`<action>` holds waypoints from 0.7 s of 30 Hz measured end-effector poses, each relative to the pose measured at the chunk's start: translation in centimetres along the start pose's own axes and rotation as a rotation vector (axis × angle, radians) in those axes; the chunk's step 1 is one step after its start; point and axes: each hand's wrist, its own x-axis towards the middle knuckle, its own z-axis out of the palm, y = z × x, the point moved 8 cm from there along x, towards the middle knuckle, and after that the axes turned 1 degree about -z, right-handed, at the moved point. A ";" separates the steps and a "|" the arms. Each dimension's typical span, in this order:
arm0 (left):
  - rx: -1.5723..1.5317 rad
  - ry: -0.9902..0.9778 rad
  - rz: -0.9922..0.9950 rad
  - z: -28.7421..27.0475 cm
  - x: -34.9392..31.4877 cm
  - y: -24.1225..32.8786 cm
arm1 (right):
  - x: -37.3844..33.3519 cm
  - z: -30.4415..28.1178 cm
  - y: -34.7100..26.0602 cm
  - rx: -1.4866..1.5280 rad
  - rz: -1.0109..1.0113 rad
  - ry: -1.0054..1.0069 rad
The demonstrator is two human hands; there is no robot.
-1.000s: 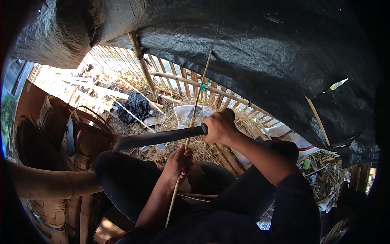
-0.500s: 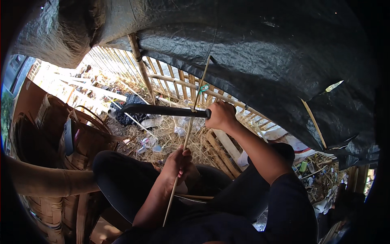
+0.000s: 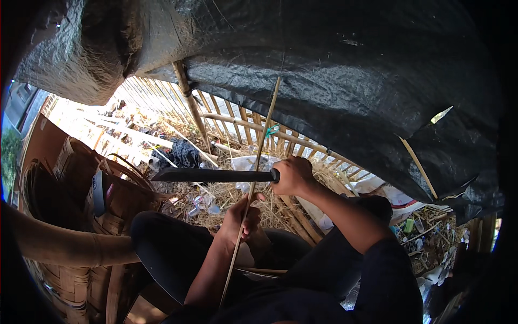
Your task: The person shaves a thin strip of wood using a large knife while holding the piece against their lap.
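Note:
A long, thin bamboo strip [image 3: 266, 132] slants up and away from my lap. My left hand [image 3: 241, 218] is closed around its lower part, with the thumb lifted along it. In my right hand [image 3: 293, 176] is the handle of a machete [image 3: 216, 175], its long dark blade pointing left. The blade crosses the strip a short way above my left hand, close to the handle end. Whether the edge is biting into the strip is too small to tell. The strip's lower end runs down over my dark clothing.
Woven bamboo baskets [image 3: 65, 183] and a thick bamboo pole [image 3: 75, 245] are close on my left. Ahead stands a bamboo slat fence [image 3: 237, 119] under a black tarp [image 3: 345, 81]. Straw and litter [image 3: 205, 208] cover the ground, with bamboo poles [image 3: 297, 213] beside my legs.
The machete has moved down along the strip, nearer my left hand. My left thumb has lifted away from the other fingers. The view has shifted slightly.

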 end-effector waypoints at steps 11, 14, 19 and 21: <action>-0.146 0.179 0.090 -0.6 -0.6 -0.7 | 1.9 0.6 1.1 -0.086 0.040 -0.007; -0.128 0.262 0.105 -1.7 -1.5 -0.9 | 0.7 1.3 -1.5 -0.077 -0.038 -0.061; -0.067 0.255 0.074 -0.4 -2.8 -2.0 | 2.4 0.4 1.4 -0.098 0.066 -0.045; -0.028 0.255 0.064 -0.3 -2.4 -1.9 | 3.0 -0.7 4.6 -0.117 0.189 0.057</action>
